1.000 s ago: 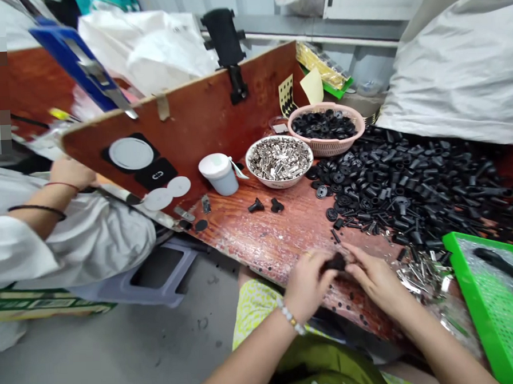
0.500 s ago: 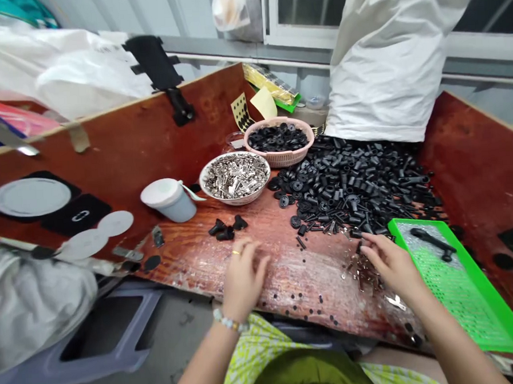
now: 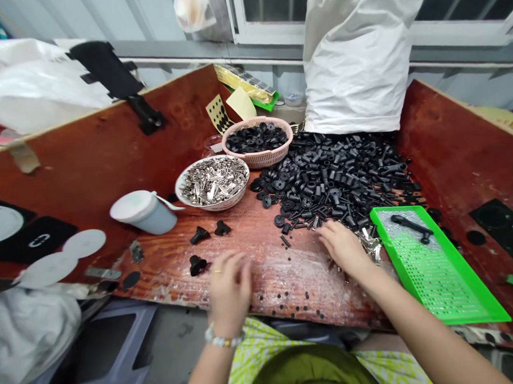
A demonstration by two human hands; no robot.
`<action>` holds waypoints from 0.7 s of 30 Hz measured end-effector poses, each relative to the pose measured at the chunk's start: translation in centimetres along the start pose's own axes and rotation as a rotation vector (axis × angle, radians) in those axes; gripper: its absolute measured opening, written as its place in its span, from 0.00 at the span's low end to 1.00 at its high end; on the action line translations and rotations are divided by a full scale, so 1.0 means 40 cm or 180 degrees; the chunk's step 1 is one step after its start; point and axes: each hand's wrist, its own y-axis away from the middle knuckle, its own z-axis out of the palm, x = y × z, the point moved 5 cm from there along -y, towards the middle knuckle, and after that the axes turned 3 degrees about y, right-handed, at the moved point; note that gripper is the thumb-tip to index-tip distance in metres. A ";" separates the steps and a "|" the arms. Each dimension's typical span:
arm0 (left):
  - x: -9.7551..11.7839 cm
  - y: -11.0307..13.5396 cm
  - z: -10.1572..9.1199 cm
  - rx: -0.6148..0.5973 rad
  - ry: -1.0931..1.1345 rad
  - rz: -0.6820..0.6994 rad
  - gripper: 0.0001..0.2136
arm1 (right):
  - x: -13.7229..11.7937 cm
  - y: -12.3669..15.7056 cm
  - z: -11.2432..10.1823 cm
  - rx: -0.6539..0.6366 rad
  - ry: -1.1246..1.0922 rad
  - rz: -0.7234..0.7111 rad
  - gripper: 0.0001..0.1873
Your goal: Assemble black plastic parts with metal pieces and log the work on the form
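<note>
My left hand (image 3: 230, 285) rests low over the near middle of the table, fingers loosely bent and slightly blurred, the thumb apart; nothing shows in it. Just left of its fingertips is a black plastic part (image 3: 197, 265) with a flared end. Two similar black parts, a left one (image 3: 199, 235) and a right one (image 3: 222, 227), lie farther back. My right hand (image 3: 344, 247) reaches palm down to the front edge of a heap of black plastic parts (image 3: 337, 176). Its fingers are stretched out beside small silver pins (image 3: 315, 222). More silver metal pieces (image 3: 371, 243) lie partly hidden behind this hand.
A bowl of metal clips (image 3: 215, 182) and a pink basket of black discs (image 3: 258, 152) stand at the back. A lidded cup (image 3: 144, 212) is on the left. On the right lies a green tray (image 3: 441, 268) holding a black arm-shaped piece (image 3: 412, 227). Wooden walls (image 3: 464, 141) border the table.
The view has swung right. My right hand has moved from the small metal pieces to the heap's front edge. The three black parts, clustered before, now lie apart, one closer to my left hand.
</note>
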 end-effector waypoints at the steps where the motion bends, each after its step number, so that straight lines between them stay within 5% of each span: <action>1: -0.038 0.000 -0.042 0.0349 -0.0319 -0.0144 0.10 | 0.003 -0.020 0.003 -0.0005 0.0061 -0.0020 0.12; 3: -0.120 0.003 -0.101 0.0574 -0.0815 -0.0484 0.18 | 0.005 -0.053 0.008 -0.0025 0.0050 -0.0095 0.11; 5: -0.185 0.001 -0.115 0.0344 -0.0970 -0.0647 0.20 | -0.019 -0.076 0.017 -0.0086 0.0003 -0.0274 0.09; 10: -0.229 -0.043 -0.055 -0.0055 -0.0795 -0.0583 0.13 | -0.130 -0.117 0.056 -0.0133 -0.0129 -0.0509 0.10; 16: -0.196 -0.073 -0.038 0.0027 -0.0640 -0.0533 0.14 | -0.121 -0.133 0.062 -0.0117 -0.0356 -0.0398 0.10; 19: -0.115 -0.018 -0.036 0.0230 -0.0244 -0.0448 0.15 | -0.129 -0.078 0.057 -0.0165 -0.0651 -0.0411 0.09; 21: -0.040 0.025 0.002 -0.0131 0.0277 -0.0300 0.14 | -0.160 -0.031 0.064 -0.0265 -0.0842 -0.0468 0.08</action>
